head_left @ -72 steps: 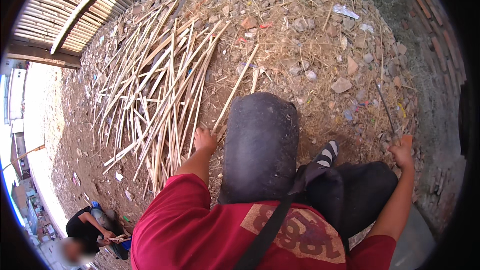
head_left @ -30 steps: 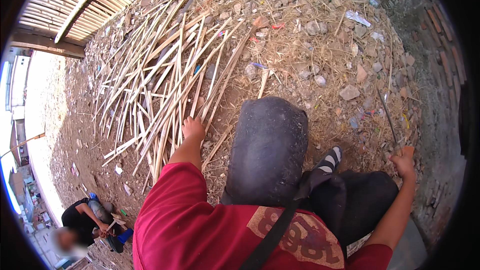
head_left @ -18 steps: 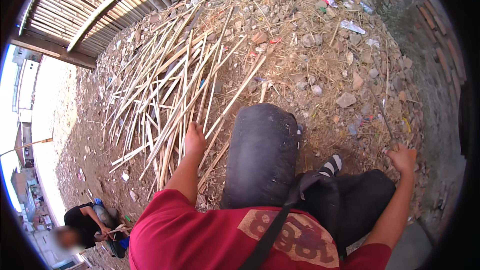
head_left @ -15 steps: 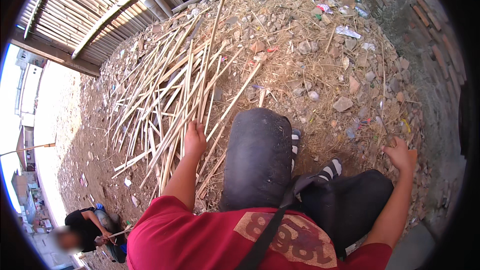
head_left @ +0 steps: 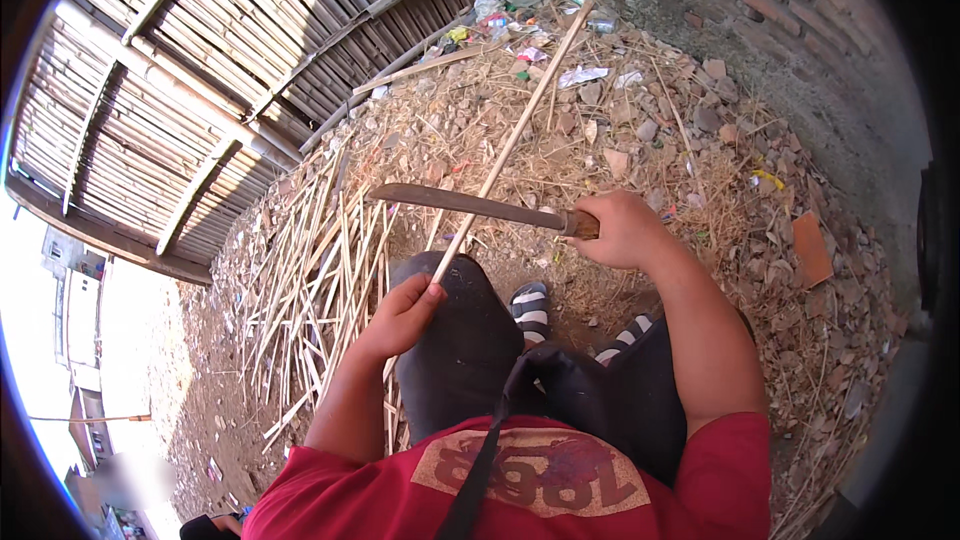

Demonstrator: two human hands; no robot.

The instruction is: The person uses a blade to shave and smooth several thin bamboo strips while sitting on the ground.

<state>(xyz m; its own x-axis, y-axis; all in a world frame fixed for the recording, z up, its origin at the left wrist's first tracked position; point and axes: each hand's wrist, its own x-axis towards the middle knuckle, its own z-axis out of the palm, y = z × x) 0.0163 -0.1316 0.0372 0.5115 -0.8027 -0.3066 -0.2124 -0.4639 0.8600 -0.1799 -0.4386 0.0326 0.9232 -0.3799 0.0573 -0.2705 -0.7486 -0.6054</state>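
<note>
My left hand point(head_left: 402, 314) is closed round the near end of a long pale bamboo strip point(head_left: 520, 128), just above my left knee. The strip slants away up and to the right. In my right hand point(head_left: 622, 228) is the wooden handle of a machete point(head_left: 470, 204), its long dark blade pointing left. The blade crosses the strip a short way beyond my left hand; whether they touch I cannot tell. A loose pile of similar bamboo strips point(head_left: 310, 280) lies on the ground to the left.
A bamboo slat fence point(head_left: 240, 60) stands at the far left, a brick wall point(head_left: 770, 10) at the right. Rubble, dry straw and litter cover the ground. An orange tile piece point(head_left: 812, 250) lies at the right. Part of another person point(head_left: 212, 526) shows at the lower left.
My left hand has lifted a bamboo strip from beside the pile and brought it over my knee. My right hand has come inward from the far right, now holding the machete. The view has turned right.
</note>
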